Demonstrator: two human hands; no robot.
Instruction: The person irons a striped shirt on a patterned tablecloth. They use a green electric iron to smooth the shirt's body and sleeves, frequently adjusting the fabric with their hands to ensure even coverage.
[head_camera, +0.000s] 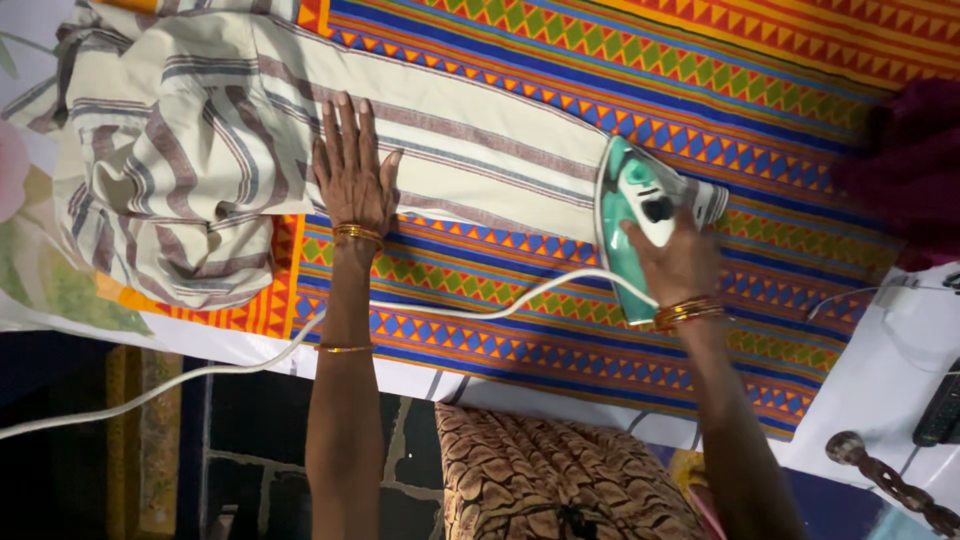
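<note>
Nearest us: a brown patterned cushion (560, 480) at bottom centre, dark floor beside it. Far right corner, a metal chain-like piece (890, 480) lies on a white surface (880, 390), with a dark remote-like thing (940, 410) at the edge; can't tell exactly what it is.

Next up, our two forearms reach over the near edge of the work surface. Gold bangles on both wrists. A white power cord (250, 365) runs from lower left, passes behind the left forearm, and rises to the iron.

Our right hand (680, 262) has its grip closed around the handle of a teal and white steam iron (640, 215). The iron sits soleplate down, its nose on the end of a cream striped cloth (470, 140), its heel over the spread.

Our left hand (352, 170) lies flat, fingers spread, palm pressing the cloth; grip open, holding nothing.

The cloth runs as a long flat band from the iron leftward, then bunches into a crumpled heap at upper left.

Under it all: a bright geometric-patterned spread (600, 330) in orange, blue and green. Far right, a dark maroon fabric (910, 170).
</note>
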